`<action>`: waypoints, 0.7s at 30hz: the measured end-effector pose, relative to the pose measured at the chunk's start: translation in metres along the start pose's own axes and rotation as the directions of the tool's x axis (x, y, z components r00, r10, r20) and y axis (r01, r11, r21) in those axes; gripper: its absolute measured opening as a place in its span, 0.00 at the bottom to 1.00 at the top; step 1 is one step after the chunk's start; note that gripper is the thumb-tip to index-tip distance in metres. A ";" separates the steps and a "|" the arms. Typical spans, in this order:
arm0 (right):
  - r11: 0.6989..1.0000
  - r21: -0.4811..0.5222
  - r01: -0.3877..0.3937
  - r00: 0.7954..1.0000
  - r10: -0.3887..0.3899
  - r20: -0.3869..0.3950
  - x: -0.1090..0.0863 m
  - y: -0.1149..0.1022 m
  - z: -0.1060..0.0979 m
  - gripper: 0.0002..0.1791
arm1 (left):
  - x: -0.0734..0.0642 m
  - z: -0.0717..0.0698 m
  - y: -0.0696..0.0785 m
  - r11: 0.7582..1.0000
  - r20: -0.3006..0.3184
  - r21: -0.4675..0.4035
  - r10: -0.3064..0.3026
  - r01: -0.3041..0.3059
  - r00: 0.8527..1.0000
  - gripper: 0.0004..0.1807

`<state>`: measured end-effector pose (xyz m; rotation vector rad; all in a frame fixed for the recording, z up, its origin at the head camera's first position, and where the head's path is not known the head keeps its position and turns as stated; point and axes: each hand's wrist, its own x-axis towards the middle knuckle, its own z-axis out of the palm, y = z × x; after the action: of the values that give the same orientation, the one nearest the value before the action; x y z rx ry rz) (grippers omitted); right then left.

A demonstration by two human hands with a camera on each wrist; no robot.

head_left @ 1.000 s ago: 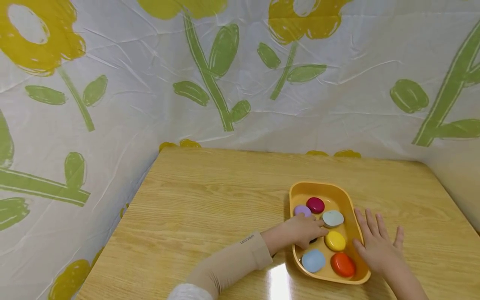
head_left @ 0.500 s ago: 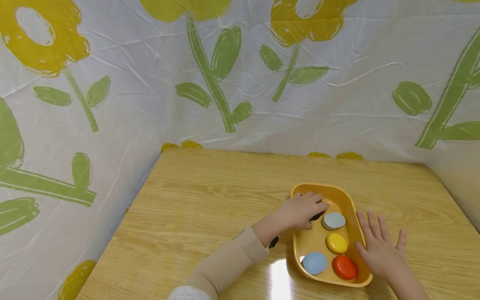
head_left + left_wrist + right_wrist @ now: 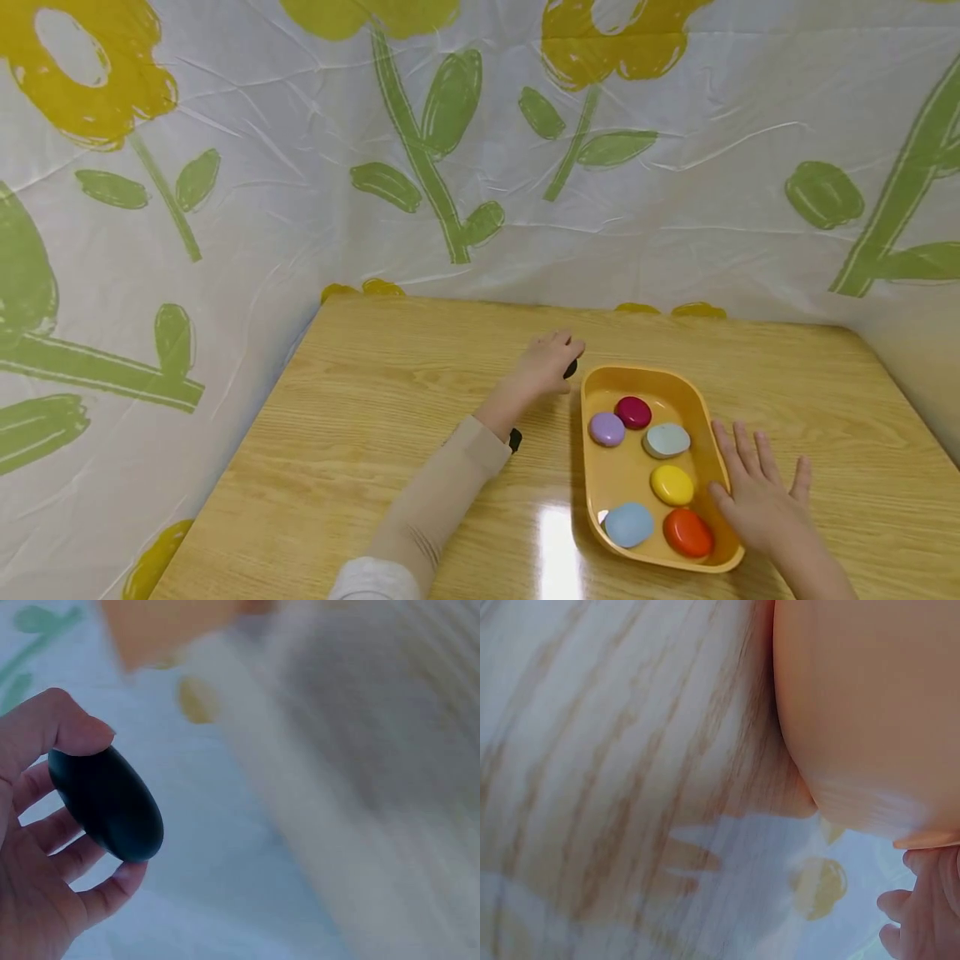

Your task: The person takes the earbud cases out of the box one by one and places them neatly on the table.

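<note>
My left hand (image 3: 542, 365) grips a smooth black oval pebble (image 3: 109, 802) between thumb and fingertips, above the wooden table just past the left rim of an orange tray (image 3: 626, 471). In the head view mostly the hand hides this pebble. My right hand (image 3: 765, 496) is spread out, its thumb and fingers touching the tray's right wall. Inside the tray lie a magenta pebble (image 3: 633, 412), a lilac one (image 3: 607, 429), a pale grey one (image 3: 667, 441), a yellow one (image 3: 672, 485), a light blue one (image 3: 629, 525) and a red-orange one (image 3: 687, 533).
The wooden table (image 3: 420, 400) stretches left and behind the tray. White cloth (image 3: 675, 225) printed with yellow flowers and green leaves hangs along its back and sides. In the right wrist view the tray's outer wall (image 3: 870, 712) fills the upper right.
My left hand has gone from the tray's middle, over its upper left part, out past the left rim, taking the black pebble with it. The right hand stays at the tray's right side.
</note>
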<state>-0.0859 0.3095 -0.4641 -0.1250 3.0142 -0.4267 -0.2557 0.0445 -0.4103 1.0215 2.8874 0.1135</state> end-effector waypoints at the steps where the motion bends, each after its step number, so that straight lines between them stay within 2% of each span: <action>1: 1.000 0.001 0.000 1.000 0.000 0.000 0.000 0.000 0.000 0.41 | 0.002 0.004 -0.003 1.000 0.011 -0.002 -0.009 0.009 1.000 0.31; 6: 1.000 0.003 -0.001 1.000 0.001 0.004 0.001 0.001 0.000 0.41 | 0.009 0.026 -0.012 0.999 0.059 -0.001 -0.034 0.034 0.998 0.30; 12: 1.000 0.005 -0.004 1.000 0.004 0.011 0.002 0.000 0.000 0.41 | 0.011 0.047 -0.015 0.999 0.112 0.004 -0.048 0.048 0.993 0.29; 18: 1.000 0.009 -0.010 1.000 0.009 0.015 0.001 -0.001 0.000 0.41 | 0.011 0.056 -0.015 0.999 0.148 0.010 -0.040 0.039 0.988 0.24; 21: 1.000 0.014 -0.010 1.000 0.010 0.008 0.000 -0.001 0.000 0.41 | 0.012 0.058 -0.014 0.999 0.154 0.009 -0.043 0.042 0.987 0.25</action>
<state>-0.0862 0.3084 -0.4635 -0.1109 3.0018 -0.4450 -0.2682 0.0433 -0.4695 0.9255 2.7688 0.0223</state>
